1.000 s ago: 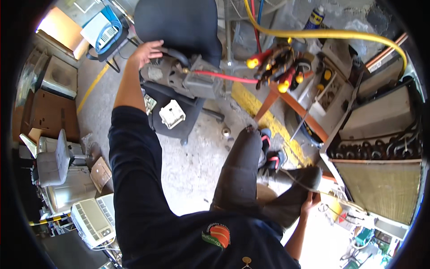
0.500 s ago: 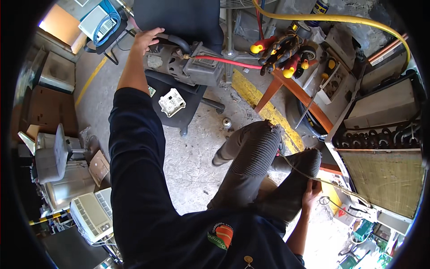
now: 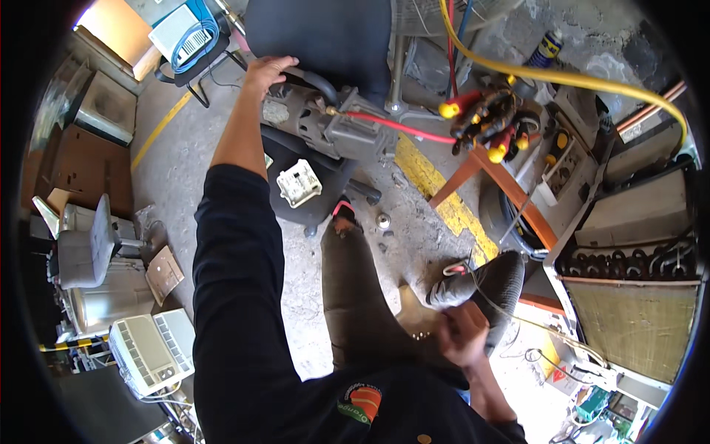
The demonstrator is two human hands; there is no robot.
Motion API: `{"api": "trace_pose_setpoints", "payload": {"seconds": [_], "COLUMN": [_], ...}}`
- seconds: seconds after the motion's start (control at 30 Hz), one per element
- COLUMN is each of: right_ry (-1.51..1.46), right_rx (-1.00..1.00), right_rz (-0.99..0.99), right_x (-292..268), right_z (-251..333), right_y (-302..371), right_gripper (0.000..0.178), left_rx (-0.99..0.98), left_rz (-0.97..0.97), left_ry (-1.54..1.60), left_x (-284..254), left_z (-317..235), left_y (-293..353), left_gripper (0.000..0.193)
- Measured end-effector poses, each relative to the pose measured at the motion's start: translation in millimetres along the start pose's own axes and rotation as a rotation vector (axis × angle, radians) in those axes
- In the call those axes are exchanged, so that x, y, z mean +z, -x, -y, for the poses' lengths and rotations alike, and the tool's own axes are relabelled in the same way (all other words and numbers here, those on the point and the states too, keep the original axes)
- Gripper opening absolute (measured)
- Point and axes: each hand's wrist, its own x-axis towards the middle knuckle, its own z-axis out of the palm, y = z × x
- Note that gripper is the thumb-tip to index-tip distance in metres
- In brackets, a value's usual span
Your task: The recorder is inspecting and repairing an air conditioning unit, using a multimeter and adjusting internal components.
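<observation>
A grey, worn vacuum pump (image 3: 325,122) with a curved black handle (image 3: 314,80) lies on the seat of a black office chair (image 3: 296,211). My left hand (image 3: 268,74) rests at the pump's far left end, beside the handle, with its fingers stretched out. From a brass fitting on the pump a red hose (image 3: 399,131) runs right. On the chair seat, nearer me, sits a small white box-like part (image 3: 299,183). My right hand (image 3: 464,334) is curled closed above my right thigh, slightly blurred; whatever it may hold is hidden.
To the right, pliers and screwdrivers (image 3: 492,122) cluster on an orange-brown wooden frame (image 3: 521,200). A yellow hose (image 3: 562,74) arches above them. A small metal piece (image 3: 383,221) lies on the concrete. A thin cable (image 3: 540,324) crosses by my right knee. An air-conditioner unit (image 3: 151,348) stands at left.
My right hand has come up and left from beside my right thigh and is closed. My legs have spread apart. The view has shifted, while my left hand stays at the pump.
</observation>
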Motion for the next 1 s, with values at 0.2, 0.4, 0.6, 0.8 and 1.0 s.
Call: {"api": "trace_pose_setpoints", "payload": {"seconds": [0.2,0.4,0.6,0.8,1.0], "right_ry": [0.201,0.788,1.026,1.004,0.926], "right_rx": [-0.618,-0.565,-0.544,-0.629,-0.717], "right_rz": [-0.228,-0.236,-0.178,-0.067,-0.034], "right_x": [109.2,193.9,221.2,211.3,208.3], "right_z": [73.1,48.8,31.3,31.0,17.4], "right_y": [-226.7,-348.0,-356.0,-362.6,-375.0], "right_gripper": [0.014,0.022,0.023,0.019,0.014], "left_rx": [0.051,0.193,0.137,0.103,0.127], "left_rz": [-0.034,-0.127,-0.202,-0.182,-0.182], "left_ry": [0.012,0.009,-0.065,-0.036,-0.067], "left_x": [-9.5,6.6,5.8,1.6,1.1], "left_z": [-3.3,10.3,5.1,-3.1,-1.7], "left_y": [9.9,-2.9,13.5,21.1,21.3], "left_gripper": [0.050,0.042,0.061,0.062,0.059]}}
